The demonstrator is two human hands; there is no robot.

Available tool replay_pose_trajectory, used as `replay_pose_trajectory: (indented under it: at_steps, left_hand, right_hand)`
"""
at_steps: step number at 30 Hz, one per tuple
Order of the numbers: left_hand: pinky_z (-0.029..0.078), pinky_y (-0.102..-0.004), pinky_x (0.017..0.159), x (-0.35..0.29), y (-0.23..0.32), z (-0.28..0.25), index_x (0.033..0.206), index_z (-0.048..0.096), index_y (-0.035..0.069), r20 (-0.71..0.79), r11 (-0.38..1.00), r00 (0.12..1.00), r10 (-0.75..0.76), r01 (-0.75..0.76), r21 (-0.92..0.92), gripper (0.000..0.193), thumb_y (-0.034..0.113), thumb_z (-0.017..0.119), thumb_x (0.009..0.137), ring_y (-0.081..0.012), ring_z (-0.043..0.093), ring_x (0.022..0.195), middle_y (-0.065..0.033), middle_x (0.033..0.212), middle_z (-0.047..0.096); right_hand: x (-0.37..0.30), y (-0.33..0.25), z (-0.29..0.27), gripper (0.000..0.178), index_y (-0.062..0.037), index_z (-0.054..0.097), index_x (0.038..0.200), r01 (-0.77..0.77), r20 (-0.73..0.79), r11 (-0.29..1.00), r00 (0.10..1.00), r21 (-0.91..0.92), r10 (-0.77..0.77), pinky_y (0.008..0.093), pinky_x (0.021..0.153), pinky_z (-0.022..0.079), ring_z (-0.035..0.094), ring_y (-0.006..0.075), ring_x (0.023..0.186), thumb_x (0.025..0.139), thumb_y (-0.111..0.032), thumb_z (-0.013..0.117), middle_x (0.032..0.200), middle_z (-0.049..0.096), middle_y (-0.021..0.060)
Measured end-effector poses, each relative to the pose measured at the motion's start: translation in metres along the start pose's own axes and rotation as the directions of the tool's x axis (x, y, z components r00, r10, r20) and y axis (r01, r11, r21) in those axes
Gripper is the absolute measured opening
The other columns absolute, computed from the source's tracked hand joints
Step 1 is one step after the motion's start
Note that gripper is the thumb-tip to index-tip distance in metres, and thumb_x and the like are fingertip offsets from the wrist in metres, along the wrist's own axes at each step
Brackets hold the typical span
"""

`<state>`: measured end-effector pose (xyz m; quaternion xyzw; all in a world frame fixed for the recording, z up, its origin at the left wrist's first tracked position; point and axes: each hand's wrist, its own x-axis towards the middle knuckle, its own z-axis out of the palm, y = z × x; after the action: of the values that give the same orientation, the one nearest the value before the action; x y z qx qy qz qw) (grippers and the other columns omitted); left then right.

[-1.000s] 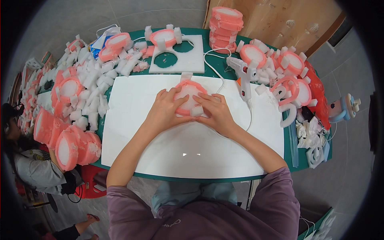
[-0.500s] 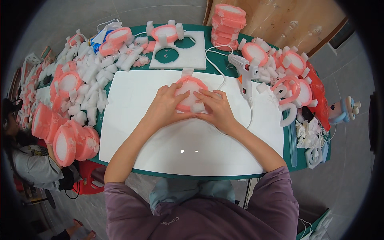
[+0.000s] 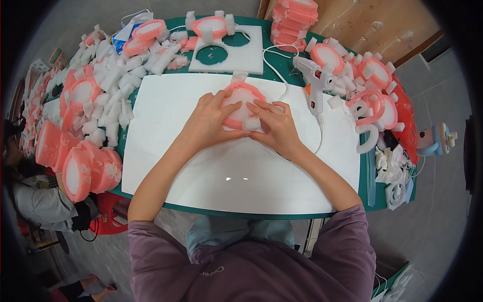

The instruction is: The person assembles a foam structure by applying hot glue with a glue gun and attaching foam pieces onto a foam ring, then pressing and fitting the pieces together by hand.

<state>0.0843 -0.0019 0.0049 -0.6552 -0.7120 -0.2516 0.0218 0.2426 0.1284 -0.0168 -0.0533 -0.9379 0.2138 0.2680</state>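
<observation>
A round white foam disc (image 3: 243,95) edged with a pink foam ring lies at the middle of the white board (image 3: 241,176). White foam blocks stick out at its far and near edges. My left hand (image 3: 211,120) wraps round its left side, with fingers at the far rim and thumb near the front. On the right side, my right hand (image 3: 277,128) presses its fingertips onto the face and rim, its thumb at the near edge by a white block (image 3: 251,124). The two thumbs almost meet. Parts of the ring are hidden under the fingers.
A white glue gun (image 3: 316,83) rests to the right, its cable crossing the board. Pink-ringed foam pieces (image 3: 78,173) and loose white foam bits (image 3: 113,85) crowd the left. A foam sheet with round holes (image 3: 246,60) lies behind. Another person's sleeve (image 3: 45,206) shows at left.
The whole view has shifted slightly, with the table's far items higher in the picture. Both hands keep nearly the same grip on the foam disc.
</observation>
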Motion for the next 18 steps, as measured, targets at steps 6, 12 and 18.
replay_pose_trajectory:
  at_steps: [6,12,18]
  left_hand:
    - [0.039,-0.0423,0.089,0.0024,0.0004,0.0011,0.102,0.064,0.006,-0.01,1.0,1.0,0.009,-0.009,-0.005,0.056,0.042,0.075,0.061,-0.0359,0.051,0.096,-0.021,0.115,0.05]
    - [0.036,-0.044,0.093,0.0014,0.0016,0.0018,0.103,0.064,0.006,0.006,1.0,1.0,-0.006,0.006,-0.02,0.057,0.044,0.074,0.061,-0.0369,0.051,0.099,-0.0224,0.117,0.049]
    - [0.035,-0.0447,0.094,0.0008,-0.0004,0.0019,0.103,0.064,0.006,-0.008,1.0,1.0,0.014,-0.014,-0.001,0.057,0.043,0.075,0.061,-0.0365,0.051,0.097,-0.0223,0.117,0.05]
  right_hand:
    - [0.0001,0.0001,-0.0019,0.061,-0.0094,0.055,0.116,-0.025,-0.002,1.0,1.0,-0.009,0.025,0.037,0.092,0.032,0.056,0.0188,0.094,0.06,-0.019,0.076,0.114,0.057,0.0128]
    - [-0.0018,0.0008,0.0012,0.061,-0.0098,0.056,0.116,-0.029,-0.015,0.999,0.999,-0.02,0.028,0.0372,0.092,0.032,0.057,0.0185,0.091,0.06,-0.019,0.077,0.114,0.057,0.0126]
    - [-0.0016,-0.0002,0.0008,0.058,-0.008,0.054,0.116,-0.018,-0.013,1.0,1.0,-0.025,0.018,0.0407,0.092,0.031,0.055,0.02,0.099,0.063,-0.02,0.075,0.111,0.058,0.013]
